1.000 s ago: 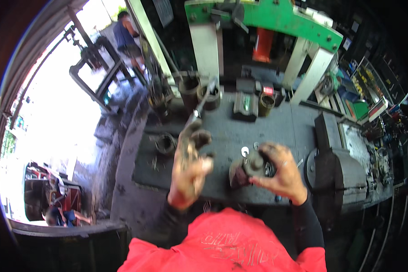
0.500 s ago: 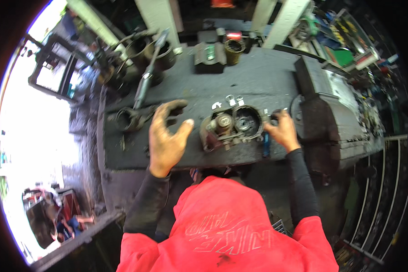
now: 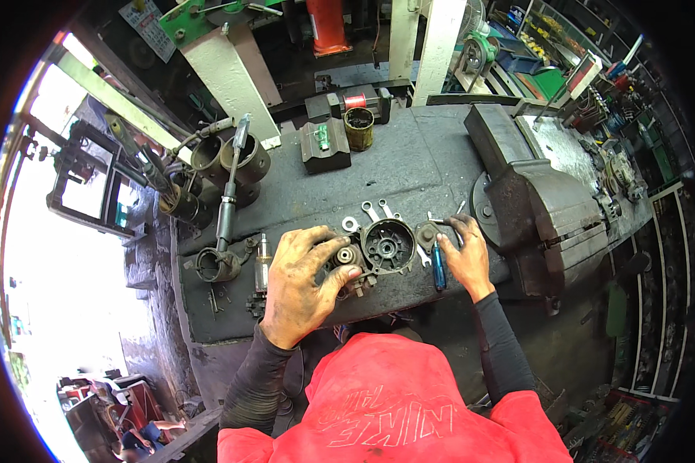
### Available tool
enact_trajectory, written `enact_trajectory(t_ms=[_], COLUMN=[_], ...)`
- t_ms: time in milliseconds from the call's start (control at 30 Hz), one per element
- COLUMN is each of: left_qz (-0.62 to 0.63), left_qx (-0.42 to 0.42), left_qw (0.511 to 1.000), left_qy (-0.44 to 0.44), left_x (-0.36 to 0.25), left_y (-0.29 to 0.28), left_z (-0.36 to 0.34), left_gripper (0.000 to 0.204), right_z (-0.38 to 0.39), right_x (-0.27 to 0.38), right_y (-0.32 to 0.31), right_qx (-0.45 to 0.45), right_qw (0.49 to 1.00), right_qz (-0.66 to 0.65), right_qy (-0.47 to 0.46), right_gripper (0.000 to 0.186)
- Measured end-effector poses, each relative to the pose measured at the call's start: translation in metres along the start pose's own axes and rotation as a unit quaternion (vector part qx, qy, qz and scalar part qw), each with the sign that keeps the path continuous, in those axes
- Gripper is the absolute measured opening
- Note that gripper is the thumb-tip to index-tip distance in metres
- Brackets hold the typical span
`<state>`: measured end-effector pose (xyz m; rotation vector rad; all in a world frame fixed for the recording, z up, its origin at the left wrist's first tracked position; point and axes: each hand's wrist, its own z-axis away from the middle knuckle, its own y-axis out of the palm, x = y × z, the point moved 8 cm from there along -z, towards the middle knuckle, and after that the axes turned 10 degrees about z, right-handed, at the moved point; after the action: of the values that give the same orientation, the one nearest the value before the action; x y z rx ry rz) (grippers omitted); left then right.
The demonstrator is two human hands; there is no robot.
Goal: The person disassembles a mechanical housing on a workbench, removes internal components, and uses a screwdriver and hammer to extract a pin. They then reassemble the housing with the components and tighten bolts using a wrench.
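Observation:
My left hand reaches over a greasy metal housing, fingers spread, with thumb and forefinger on either side of a round gear-like part. The hand hides much of that side. Beside it the housing's open round chamber faces up. My right hand is half curled, thumb and fingers apart, next to a blue-handled screwdriver. A small flat metal plate lies by its fingertips, near an open-ended wrench. Two ring-ended wrenches and a washer lie behind the chamber.
A large bench vise stands at the right. Dark metal cylinders and a long tool occupy the left. A metal block and a yellowish can are at the back. Left of my hand lies a cylindrical part.
My left hand has moved right, from beside the housing to over its left part. My right hand stays near the screwdriver; its fingers have shifted slightly. The view has also shifted.

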<state>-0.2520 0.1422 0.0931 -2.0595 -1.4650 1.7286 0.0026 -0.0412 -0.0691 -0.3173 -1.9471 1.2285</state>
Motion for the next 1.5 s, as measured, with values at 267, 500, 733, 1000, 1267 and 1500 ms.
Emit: enact_trajectory(t_ms=[267,500,733,1000,1267,1500], left_qz=[0.137,0.335,0.395,0.671,0.646,0.634], left_qx=[-0.096,-0.128,-0.165,-0.253,-0.289,-0.404], left_qw=[0.985,0.926,0.895,0.670,0.679,0.610], left_qy=[-0.032,-0.122,-0.126,-0.194,-0.195,-0.252], left_x=[-0.007,0.021,0.040,0.097,0.121,0.160], left_y=[-0.038,-0.044,-0.052,-0.040,-0.065,-0.107], left_z=[-0.008,0.000,0.014,0.064,0.137,0.245], left_gripper=[0.032,0.033,0.030,0.046,0.053,0.058], right_z=[0.016,0.017,0.008,0.006,0.049,0.103], right_x=[0.063,0.175,0.240,0.252,0.296,0.311], right_y=[-0.058,-0.086,-0.053,-0.054,-0.078,0.134], right_qx=[-0.004,0.001,0.000,0.001,0.016,0.384], right_qw=[0.991,0.964,0.953,0.962,0.905,0.820], right_qz=[-0.129,-0.150,0.002,-0.075,-0.278,-0.425], right_qy=[-0.031,-0.218,-0.303,-0.262,-0.322,-0.013], right_gripper=[0.034,0.034,0.032,0.027,0.024,0.016])
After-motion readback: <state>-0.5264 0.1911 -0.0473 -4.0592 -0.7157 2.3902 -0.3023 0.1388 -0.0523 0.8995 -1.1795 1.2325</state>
